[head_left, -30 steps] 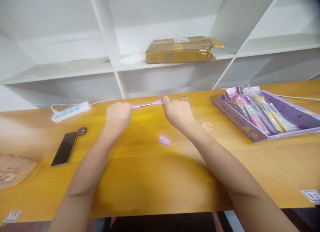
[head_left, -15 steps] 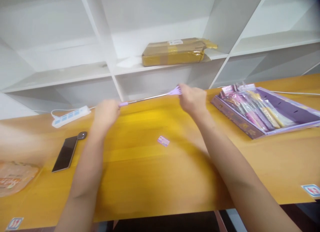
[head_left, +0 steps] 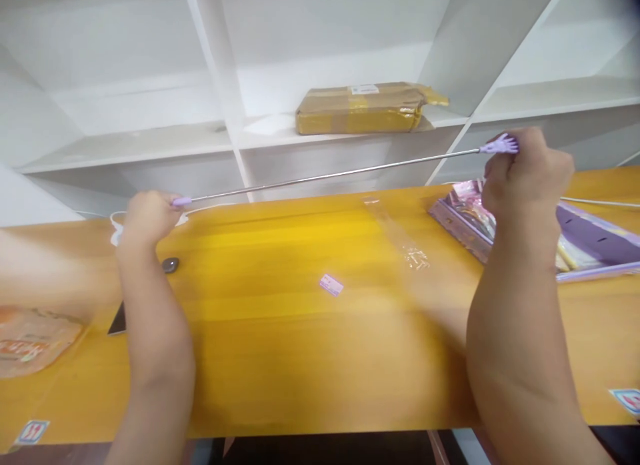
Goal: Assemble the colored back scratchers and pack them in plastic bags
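While the left hand (head_left: 150,219) curls its fingers round the purple handle (head_left: 182,201) and the right hand (head_left: 533,170) clenches the claw end (head_left: 500,145), the back scratcher (head_left: 345,174) spans between them above the table (head_left: 280,358); a straight, even pull should best spare its thin rod.

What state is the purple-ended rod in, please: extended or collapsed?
Extended: the rod shows a long metal stretch between the left hand and right hand.

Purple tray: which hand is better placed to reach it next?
Probably the right hand: it shows in front of the purple tray; the left hand is farther away. Both hold the purple-ended rod.
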`<state>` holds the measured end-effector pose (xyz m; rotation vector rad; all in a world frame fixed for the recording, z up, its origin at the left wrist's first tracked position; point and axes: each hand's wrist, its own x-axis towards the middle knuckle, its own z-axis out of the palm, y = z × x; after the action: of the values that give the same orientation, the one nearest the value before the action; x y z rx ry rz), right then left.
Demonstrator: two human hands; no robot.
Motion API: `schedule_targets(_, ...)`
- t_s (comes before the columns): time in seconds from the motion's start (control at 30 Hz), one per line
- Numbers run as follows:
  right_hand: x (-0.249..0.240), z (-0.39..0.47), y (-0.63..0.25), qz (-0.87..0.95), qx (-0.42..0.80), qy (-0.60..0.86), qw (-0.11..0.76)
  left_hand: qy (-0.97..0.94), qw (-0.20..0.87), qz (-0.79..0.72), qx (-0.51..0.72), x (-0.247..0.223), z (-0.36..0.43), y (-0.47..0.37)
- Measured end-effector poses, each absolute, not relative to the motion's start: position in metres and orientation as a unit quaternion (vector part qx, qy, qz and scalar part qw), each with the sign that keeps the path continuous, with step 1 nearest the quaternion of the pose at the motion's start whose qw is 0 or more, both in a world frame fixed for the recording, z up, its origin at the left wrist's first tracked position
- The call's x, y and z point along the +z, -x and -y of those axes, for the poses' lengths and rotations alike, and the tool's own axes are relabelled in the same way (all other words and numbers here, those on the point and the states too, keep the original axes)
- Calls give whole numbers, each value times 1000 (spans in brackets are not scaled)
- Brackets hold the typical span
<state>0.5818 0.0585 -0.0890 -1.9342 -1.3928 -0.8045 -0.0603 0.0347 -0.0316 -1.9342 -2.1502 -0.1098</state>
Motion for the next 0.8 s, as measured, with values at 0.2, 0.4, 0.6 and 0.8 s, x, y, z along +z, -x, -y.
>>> schedule_targets(0.2, -82, -56, -577, 515, -166, 804, 247, 654, 174, 736, -9, -32, -32, 54)
schedule_targets(0.4, -84, -74, -578, 540, -172, 754, 332, 657, 167, 735, -18, -30, -27, 48)
schedule_targets(0.6, -87, -90, -576, 525, -246, 716, 389, 655, 168, 737, -17, -28, -25, 44)
schedule_targets(0.8, -89, -101, -575, 497, -250, 740, 378, 650, 167, 741, -12, -27, -26, 37)
